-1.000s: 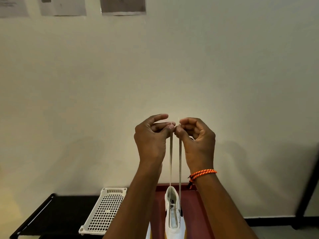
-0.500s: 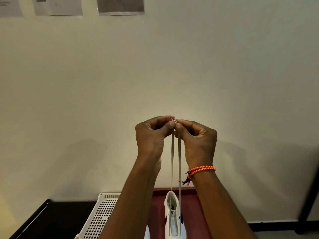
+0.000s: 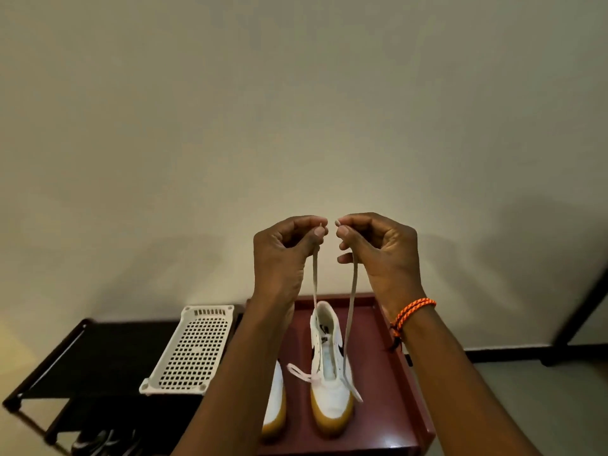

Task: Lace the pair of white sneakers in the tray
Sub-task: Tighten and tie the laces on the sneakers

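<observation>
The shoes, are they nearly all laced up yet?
Not nearly. The lace looks threaded only near the toe of the right sneaker in the red tray. The left hand and right hand hold its two ends up. The remaining eyelets and the other sneaker, mostly hidden, remain.

No legible text, label, brand name, number or sign anywhere in view. Only marking: a dark curved emblem on each side of the right sneaker (image 3: 330, 363) in the tray (image 3: 399, 383), too small and blurred to identify.
</observation>
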Demonstrator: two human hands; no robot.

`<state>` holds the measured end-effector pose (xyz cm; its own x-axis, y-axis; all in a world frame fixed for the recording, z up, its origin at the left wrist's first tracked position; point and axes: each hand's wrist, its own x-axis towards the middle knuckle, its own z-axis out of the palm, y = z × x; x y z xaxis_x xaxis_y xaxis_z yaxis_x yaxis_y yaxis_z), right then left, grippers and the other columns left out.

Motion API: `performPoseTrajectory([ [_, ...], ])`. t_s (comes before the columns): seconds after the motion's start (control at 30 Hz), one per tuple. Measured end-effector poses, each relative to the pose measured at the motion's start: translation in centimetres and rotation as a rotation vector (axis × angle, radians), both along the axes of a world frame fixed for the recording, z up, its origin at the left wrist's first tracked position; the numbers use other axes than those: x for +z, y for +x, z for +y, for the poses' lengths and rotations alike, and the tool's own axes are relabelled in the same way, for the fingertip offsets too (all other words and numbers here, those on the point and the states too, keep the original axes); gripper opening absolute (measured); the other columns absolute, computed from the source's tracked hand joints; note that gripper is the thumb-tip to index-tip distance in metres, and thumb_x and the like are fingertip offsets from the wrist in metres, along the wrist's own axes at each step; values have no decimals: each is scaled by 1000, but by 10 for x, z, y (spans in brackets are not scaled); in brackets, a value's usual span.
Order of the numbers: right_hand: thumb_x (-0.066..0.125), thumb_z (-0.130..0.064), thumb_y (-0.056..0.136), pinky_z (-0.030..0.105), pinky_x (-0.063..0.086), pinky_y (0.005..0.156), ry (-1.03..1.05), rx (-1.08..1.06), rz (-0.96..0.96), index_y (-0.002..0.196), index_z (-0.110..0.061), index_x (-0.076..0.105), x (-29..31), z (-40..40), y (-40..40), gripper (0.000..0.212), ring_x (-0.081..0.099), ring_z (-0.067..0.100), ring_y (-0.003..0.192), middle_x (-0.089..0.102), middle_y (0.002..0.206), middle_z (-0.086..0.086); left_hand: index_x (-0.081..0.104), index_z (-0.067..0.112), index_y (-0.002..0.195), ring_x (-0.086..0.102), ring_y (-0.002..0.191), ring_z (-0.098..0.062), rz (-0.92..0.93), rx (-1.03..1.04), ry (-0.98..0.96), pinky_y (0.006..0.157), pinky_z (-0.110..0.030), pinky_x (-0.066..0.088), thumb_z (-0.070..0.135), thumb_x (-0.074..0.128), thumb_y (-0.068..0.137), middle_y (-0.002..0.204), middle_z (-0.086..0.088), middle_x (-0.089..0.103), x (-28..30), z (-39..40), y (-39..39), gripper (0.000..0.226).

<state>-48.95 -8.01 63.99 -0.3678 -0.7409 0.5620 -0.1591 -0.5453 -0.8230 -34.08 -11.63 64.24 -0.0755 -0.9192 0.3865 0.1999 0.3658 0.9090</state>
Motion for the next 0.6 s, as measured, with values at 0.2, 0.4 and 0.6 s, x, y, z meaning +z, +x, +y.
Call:
performPoseTrajectory([
  [0.2,79,-4,91,35,62,61,232,-1,-9,101,-8,82,-102,-10,-17,12,72,24,70,77,82,10,84,15,103,79,98,-16,-85,39,197,88,-27,62,5,78,94,97,1,83,-109,-14,-3,15],
  [0.4,80,-7,91,48,65,67,451,-20,-29,99,-11,82,-193,-16,-29,10,72,38,70,77,77,12,84,15,101,79,93,-12,-170,93,409,88,-32,60,2,78,93,94,2,83,-208,-26,0,16],
  [0.6,79,-5,91,42,65,66,619,-52,39,93,-12,83,-260,-26,-27,8,75,23,68,78,74,2,84,19,100,78,79,-13,-296,135,530,80,-39,64,5,78,93,88,2,82,-277,-40,1,17],
])
